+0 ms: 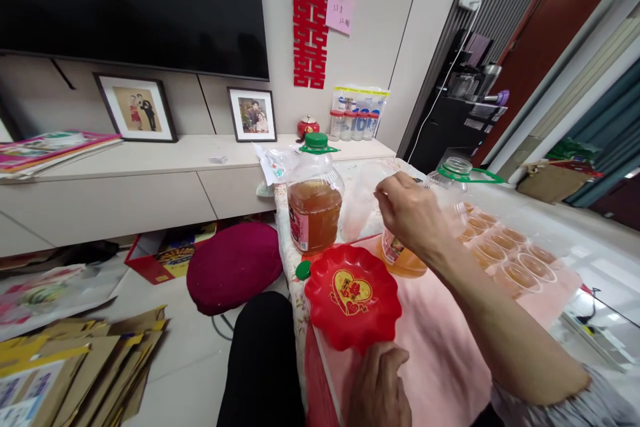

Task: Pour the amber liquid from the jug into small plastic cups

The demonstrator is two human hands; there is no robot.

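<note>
Right hand: (pixel 413 213) raised over the table, thumb and fingers drawn close; I cannot tell whether anything is pinched between them.
Clear plastic: (pixel 356 210) just beside those fingertips, too see-through and blurred to tell its kind or whether it is touched.
Left hand: (pixel 383 383) low at the near edge of the red dish, fingers curled; I cannot tell whether they grip the rim.
Red dish: (pixel 325 320) scalloped, with a gold heart print, on the table in front of the person.
Green cap: (pixel 303 270) beside the dish's left edge.
Label and amber liquid: (pixel 407 265) on the near side of the right wrist, beyond the dish.
Open bottle neck: (pixel 456 167) beyond the right arm, with a green collar; the arm hides whether it joins that label.
Capped bottle: (pixel 316 213) upright behind the dish, green lid on, part full of amber liquid.
Cups: (pixel 515 273) in rows at the table's right, holding amber liquid.
Table: (pixel 440 347) covered in pink.
Stool: (pixel 235 267) left of the table, with a dark red cushion.
</note>
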